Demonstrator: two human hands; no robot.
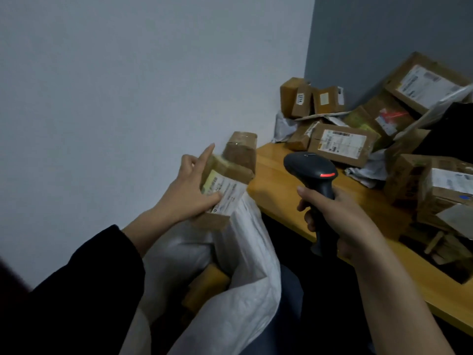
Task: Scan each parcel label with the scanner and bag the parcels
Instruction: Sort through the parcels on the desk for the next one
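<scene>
Off the left end of the bench [276,172], above the white sack [245,278], the cardboard parcel [239,160] could slip past the opening, because the left hand [190,193] clasps it with its index finger lifted clear. The right hand [340,219] is wrapped round the scanner [311,170]; the blurred label [229,193] may be unscanned.

The left hand [188,187], its arm in a dark sleeve [89,278], grips a cardboard parcel [239,155], thumb pressed across the label [229,192] and index finger stretched straight past the parcel's edge. The right hand [340,219], forearm bare, curls its fingers round the handle of a barcode scanner [311,166].
</scene>
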